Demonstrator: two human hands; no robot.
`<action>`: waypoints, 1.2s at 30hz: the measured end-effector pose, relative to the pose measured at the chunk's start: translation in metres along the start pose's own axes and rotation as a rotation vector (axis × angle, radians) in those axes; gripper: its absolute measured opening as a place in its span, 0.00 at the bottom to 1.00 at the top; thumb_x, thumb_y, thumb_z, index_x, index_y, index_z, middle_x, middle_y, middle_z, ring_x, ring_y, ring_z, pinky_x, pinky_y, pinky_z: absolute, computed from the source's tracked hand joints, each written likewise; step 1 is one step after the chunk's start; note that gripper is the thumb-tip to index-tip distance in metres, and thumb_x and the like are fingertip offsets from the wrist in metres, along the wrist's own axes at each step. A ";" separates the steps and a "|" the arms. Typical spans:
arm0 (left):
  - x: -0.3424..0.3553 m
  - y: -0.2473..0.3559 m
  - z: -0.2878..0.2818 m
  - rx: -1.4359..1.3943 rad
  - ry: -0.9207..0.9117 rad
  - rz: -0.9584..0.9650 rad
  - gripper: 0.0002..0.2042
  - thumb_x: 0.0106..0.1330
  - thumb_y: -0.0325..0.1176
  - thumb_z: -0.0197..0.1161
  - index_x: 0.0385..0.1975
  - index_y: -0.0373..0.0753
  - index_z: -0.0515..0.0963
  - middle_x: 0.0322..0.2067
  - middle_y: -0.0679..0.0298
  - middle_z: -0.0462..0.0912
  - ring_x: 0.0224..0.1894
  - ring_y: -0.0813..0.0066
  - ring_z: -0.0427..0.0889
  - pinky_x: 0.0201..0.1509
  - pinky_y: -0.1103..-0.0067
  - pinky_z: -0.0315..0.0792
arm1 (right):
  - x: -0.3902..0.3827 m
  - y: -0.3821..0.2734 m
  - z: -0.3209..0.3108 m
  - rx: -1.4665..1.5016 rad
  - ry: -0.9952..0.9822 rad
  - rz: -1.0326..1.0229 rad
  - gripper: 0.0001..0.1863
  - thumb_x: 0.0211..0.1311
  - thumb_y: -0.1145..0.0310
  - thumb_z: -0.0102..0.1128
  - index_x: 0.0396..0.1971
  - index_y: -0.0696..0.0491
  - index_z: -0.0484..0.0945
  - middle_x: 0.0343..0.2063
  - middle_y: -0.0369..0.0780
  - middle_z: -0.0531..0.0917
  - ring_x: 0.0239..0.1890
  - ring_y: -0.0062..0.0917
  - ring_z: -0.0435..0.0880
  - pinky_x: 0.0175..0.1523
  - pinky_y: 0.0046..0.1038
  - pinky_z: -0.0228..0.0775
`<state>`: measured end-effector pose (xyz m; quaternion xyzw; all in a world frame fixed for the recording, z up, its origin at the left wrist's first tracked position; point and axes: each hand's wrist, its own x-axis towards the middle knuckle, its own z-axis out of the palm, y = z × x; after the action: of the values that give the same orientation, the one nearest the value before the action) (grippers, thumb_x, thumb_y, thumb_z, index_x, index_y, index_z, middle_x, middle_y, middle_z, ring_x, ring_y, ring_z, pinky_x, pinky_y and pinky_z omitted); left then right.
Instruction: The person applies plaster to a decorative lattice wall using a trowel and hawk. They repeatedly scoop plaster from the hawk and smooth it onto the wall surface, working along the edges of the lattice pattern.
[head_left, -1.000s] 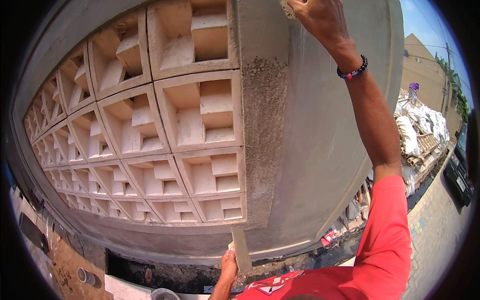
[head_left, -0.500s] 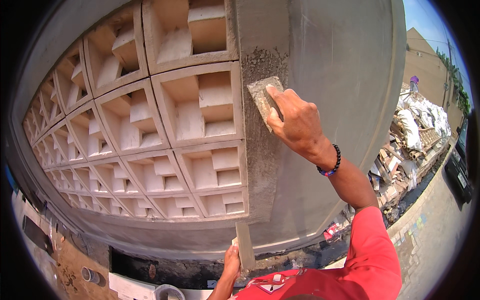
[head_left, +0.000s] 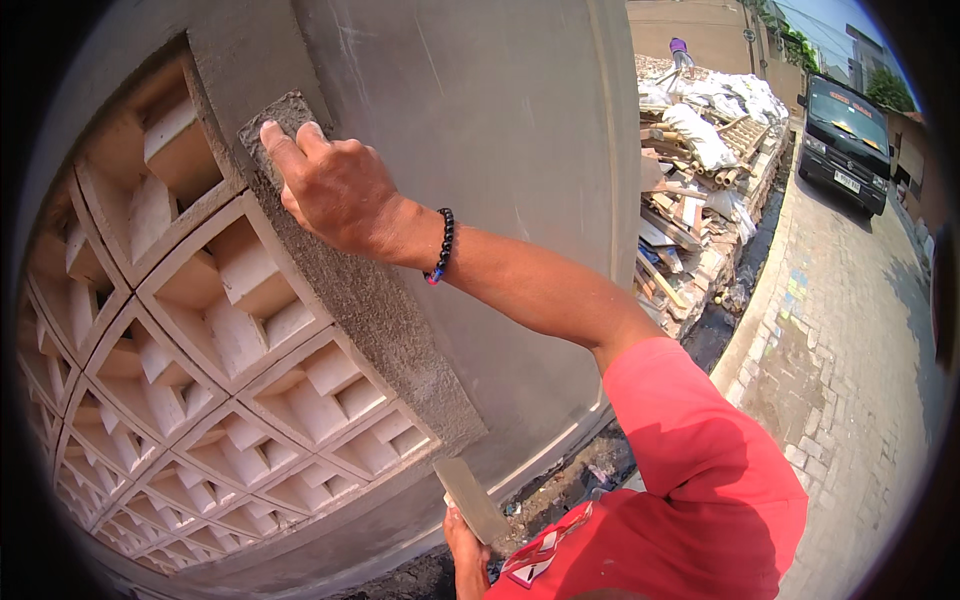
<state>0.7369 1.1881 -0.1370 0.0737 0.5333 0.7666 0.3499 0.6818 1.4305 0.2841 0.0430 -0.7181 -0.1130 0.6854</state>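
Observation:
My right hand (head_left: 335, 185) grips a rough, mortar-crusted grey block (head_left: 263, 118) against the plastered strip (head_left: 355, 310) beside the pale decorative breeze-block panel (head_left: 220, 290). The block sits near the strip's upper part, my fingertips pressed on it and part of it hidden behind them. A black-and-blue bead bracelet circles my right wrist. Lower down, my left hand (head_left: 465, 540) holds a flat grey board or trowel (head_left: 470, 498) upright at a tilt, just below the panel's lower right corner; its handle is mostly hidden. A smooth grey wall (head_left: 500, 150) extends to the right of the strip.
A heap of bamboo, timber and white sacks (head_left: 700, 135) lies right of the wall, with a person in purple (head_left: 679, 50) beyond it. A dark gutter (head_left: 715, 320) runs along a paved lane (head_left: 840, 390), where a black vehicle (head_left: 840, 135) stands.
My right hand came down from high on the wall, then moved up along the strip with the block. The view has turned right, bringing more of the lane and the vehicle in.

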 end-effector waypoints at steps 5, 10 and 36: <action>0.010 -0.008 0.004 0.002 -0.042 -0.001 0.22 0.71 0.50 0.47 0.52 0.37 0.71 0.38 0.60 0.79 0.36 0.69 0.80 0.38 0.73 0.76 | -0.126 -0.009 -0.051 0.179 -0.340 0.106 0.29 0.50 0.75 0.58 0.56 0.62 0.68 0.24 0.42 0.74 0.18 0.23 0.76 0.22 0.24 0.73; -0.005 0.001 0.011 0.030 0.018 0.012 0.23 0.71 0.50 0.47 0.51 0.35 0.71 0.39 0.60 0.79 0.37 0.69 0.79 0.39 0.74 0.75 | -0.112 0.030 -0.109 1.150 -0.243 0.864 0.27 0.59 0.71 0.54 0.59 0.62 0.65 0.38 0.46 0.81 0.26 0.22 0.81 0.25 0.23 0.75; -0.022 -0.033 0.024 -0.088 0.314 0.219 0.21 0.74 0.46 0.43 0.53 0.35 0.69 0.38 0.60 0.77 0.33 0.73 0.75 0.35 0.76 0.70 | 0.214 0.183 0.025 1.107 0.266 0.158 0.23 0.60 0.76 0.50 0.56 0.64 0.68 0.48 0.48 0.77 0.49 0.31 0.78 0.45 0.33 0.77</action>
<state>0.7801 1.1993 -0.1497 -0.0044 0.5361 0.8247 0.1799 0.6619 1.5647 0.5319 0.3556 -0.5789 0.3378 0.6514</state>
